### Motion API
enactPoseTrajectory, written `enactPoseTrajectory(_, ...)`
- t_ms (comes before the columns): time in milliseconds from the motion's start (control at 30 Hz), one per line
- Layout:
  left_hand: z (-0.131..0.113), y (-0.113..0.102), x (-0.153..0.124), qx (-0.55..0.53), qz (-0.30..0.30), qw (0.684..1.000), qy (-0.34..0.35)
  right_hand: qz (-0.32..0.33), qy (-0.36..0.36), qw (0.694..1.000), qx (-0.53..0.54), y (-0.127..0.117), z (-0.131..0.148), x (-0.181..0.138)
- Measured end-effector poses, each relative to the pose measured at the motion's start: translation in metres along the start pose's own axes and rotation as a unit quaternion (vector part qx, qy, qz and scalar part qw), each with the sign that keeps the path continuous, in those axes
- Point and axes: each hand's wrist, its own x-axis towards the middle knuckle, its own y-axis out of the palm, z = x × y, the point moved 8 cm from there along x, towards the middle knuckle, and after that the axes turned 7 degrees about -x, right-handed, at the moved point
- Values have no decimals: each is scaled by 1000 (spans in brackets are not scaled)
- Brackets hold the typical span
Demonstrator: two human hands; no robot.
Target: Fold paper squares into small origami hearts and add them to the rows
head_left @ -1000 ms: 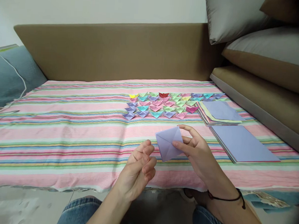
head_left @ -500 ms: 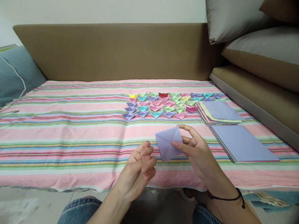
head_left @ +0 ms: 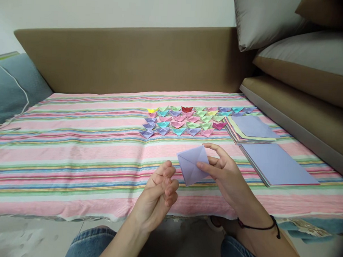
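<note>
A folded piece of lilac origami paper (head_left: 190, 165) with creases crossing its face is pinched in my right hand (head_left: 225, 174), thumb in front and fingers behind. Just to its left is my left hand (head_left: 157, 194), a small gap away from the paper. Its fingers are curled in with the thumb against them, and nothing shows in them. Beyond both hands, rows of small folded paper boats (head_left: 179, 124) in several colours lie on the striped cloth (head_left: 74, 150).
On the right lie a stack of lilac-topped paper sheets (head_left: 278, 163) and a fanned stack of coloured paper (head_left: 254, 126). Cushions (head_left: 307, 66) are piled at the far right. A brown backrest (head_left: 129, 62) runs along the back, with a white cable (head_left: 20, 84) at left.
Both hands and the folded paper keep nearly the same pose. The whole view has shifted very slightly.
</note>
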Motion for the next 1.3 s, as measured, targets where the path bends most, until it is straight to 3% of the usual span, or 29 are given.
enactPoseTrajectory(200,0,0,0,-1,2,1000,3,35,20,995,-97,-5,-11,6)
enactPoseTrajectory(300,0,0,0,-1,2,1000,1,94,47,972,-208,-3,-26,9)
enactPoseTrajectory(367,1,-1,0,2,0,1000,-1,98,30,951,-290,-4,-30,12)
enactPoseTrajectory(533,1,-3,1,18,-4,1000,-6,42,-81,862,-498,1,-21,21)
enactPoseTrajectory(633,2,-3,2,25,-3,1000,-11,-10,-135,820,-557,2,-12,23)
enactPoseTrajectory(700,3,-3,3,27,-5,1000,-13,-61,-195,808,-553,3,2,18)
enactPoseTrajectory(767,4,-4,4,29,-8,999,-13,-95,-250,825,-498,5,18,7)
enactPoseTrajectory(800,5,-4,4,31,-10,999,-13,-100,-258,850,-449,5,23,2)
enactPoseTrajectory(900,8,-7,7,30,-17,999,-12,-49,-202,934,-291,12,20,-5)
enactPoseTrajectory(967,10,-9,10,26,-24,999,-9,-27,-175,958,-225,18,17,-10)
enactPoseTrajectory(1300,13,-5,15,-28,-20,999,0,10,-190,964,-184,32,16,-19)
